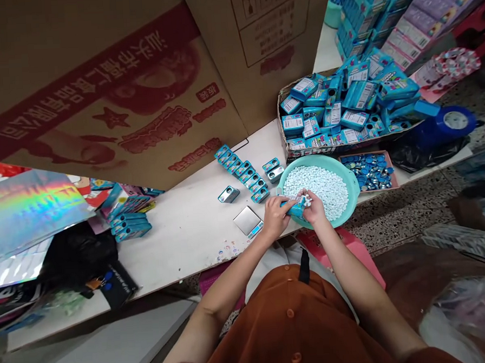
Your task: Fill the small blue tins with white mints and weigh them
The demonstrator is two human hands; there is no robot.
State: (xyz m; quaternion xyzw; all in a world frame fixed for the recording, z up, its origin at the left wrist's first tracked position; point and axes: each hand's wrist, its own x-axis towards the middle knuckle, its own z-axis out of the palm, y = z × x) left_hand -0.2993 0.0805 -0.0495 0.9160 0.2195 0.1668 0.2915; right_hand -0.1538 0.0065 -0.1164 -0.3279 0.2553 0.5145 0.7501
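My left hand [275, 217] is wrapped round a small blue tin [296, 208], which lies on its side over the near left part of a turquoise basin [351, 195]. White candies [318, 185] fill much of the basin. At the tin's right end is my right hand [314, 207], its fingers curled round a few white candies. A small digital scale [246, 220] with a bare metal plate stands on the table to the left of my hands. Beyond it are a single tin [228, 194], a slanting double row of tins [246, 173] and a pair of tins [273, 170].
Behind the basin stands a carton full of blue tins [332, 112]. A tray of round blue and silver lids [368, 172] sits to its right. A large cardboard box [140, 89] borders the white table [172, 234] at the back. Stacked tins [131, 226] are at the left.
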